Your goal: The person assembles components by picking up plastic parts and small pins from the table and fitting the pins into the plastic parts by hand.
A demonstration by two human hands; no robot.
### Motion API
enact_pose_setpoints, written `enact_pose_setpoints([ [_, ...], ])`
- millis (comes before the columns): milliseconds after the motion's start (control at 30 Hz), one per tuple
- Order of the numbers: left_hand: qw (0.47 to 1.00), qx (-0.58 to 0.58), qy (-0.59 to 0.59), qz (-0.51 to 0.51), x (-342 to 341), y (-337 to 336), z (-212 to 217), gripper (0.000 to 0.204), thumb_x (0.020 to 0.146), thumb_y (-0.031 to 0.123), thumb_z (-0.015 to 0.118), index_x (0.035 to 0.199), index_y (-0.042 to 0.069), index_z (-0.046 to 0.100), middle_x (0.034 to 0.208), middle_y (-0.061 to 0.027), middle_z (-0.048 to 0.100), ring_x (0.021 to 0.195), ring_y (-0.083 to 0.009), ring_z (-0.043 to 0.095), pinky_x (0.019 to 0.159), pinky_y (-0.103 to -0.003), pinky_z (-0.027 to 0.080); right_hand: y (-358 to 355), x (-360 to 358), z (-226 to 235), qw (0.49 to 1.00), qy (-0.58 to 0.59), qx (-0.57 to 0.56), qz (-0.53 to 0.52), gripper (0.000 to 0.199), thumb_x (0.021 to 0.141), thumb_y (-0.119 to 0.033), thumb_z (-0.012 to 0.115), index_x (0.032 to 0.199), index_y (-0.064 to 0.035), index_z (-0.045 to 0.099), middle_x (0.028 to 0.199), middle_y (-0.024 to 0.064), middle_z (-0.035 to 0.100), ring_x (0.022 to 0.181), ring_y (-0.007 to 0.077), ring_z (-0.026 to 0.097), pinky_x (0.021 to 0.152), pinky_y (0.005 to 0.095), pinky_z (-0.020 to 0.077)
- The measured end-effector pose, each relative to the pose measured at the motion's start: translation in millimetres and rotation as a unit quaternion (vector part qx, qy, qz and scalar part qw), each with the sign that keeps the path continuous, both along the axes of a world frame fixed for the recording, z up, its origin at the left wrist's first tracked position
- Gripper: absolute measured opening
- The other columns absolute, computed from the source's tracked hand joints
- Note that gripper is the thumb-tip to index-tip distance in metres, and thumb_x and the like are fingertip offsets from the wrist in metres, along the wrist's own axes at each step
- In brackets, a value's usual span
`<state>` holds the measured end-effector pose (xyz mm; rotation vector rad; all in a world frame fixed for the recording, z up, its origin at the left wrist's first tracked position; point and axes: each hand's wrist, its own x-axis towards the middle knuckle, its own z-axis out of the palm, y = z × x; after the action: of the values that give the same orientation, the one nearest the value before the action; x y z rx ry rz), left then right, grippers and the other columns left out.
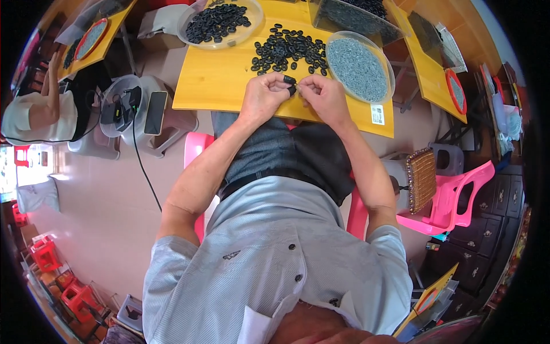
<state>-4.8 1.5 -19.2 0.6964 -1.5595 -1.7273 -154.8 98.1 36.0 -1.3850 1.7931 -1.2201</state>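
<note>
My left hand [264, 96] and my right hand [324, 97] meet at the near edge of a yellow table [217, 86]. Together they pinch a small black plastic part [290, 84] between their fingertips. Just beyond the hands lies a loose heap of the same black parts [286, 50]. A clear dish of small grey metal pieces [359, 67] stands right of the heap, close to my right hand. A second clear dish holding black parts [217, 22] sits at the far left of the table.
A clear box of dark parts [352, 17] stands at the table's far side. A grey stool with a phone and cable [133, 109] is on my left, pink chairs [452, 200] on my right. Another person [40, 112] sits at a neighbouring yellow table [103, 34].
</note>
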Motion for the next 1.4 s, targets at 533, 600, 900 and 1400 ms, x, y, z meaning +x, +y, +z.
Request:
enact_pose_setpoints([
  [533,0.958,0.193,0.183,0.107,5,-6,23,0.019,0.086,-0.006,0.06,0.105,-0.005,0.062,0.094,-0.0102,0.07,0.084,-0.0153,0.068,0.076,-0.025,0.054,-63,-10,-4,0.915,0.402,-0.039,-0.011,0.012,0.082,-0.01,0.062,0.09,-0.0029,0.069,0.087,0.0192,0.067,0.083,0.0377,0.066,0.076,0.0478,0.0522],
  [600,0.962,0.187,0.169,0.103,6,-6,24,0.012,0.088,-0.007,0.057,0.098,-0.004,0.06,0.096,-0.0133,0.07,0.083,-0.016,0.067,0.078,-0.025,0.053,-57,-8,-4,0.906,0.421,-0.04,0.012,0.013,0.082,-0.006,0.059,0.09,-0.0031,0.069,0.086,0.02,0.065,0.082,0.0391,0.065,0.074,0.0488,0.0518],
  [900,0.974,0.168,0.13,0.083,7,-5,25,0.011,0.089,-0.002,0.061,0.099,-0.002,0.062,0.095,-0.0105,0.071,0.081,-0.0146,0.067,0.076,-0.025,0.053,-30,-7,-1,0.887,0.459,-0.03,0.042,0.007,0.079,0.0,0.055,0.084,0.0002,0.061,0.084,0.0206,0.064,0.078,0.0392,0.064,0.071,0.0483,0.0513],
  [1400,0.99,0.111,0.072,0.052,3,1,25,0.013,0.088,-0.001,0.064,0.101,-0.003,0.065,0.09,-0.0075,0.071,0.078,-0.0117,0.066,0.072,-0.023,0.053,-18,-21,1,0.969,-0.243,-0.005,0.038,0.017,0.088,-0.002,0.062,0.104,0.0047,0.061,0.085,0.0079,0.067,0.072,0.012,0.065,0.065,0.0235,0.0513],
])
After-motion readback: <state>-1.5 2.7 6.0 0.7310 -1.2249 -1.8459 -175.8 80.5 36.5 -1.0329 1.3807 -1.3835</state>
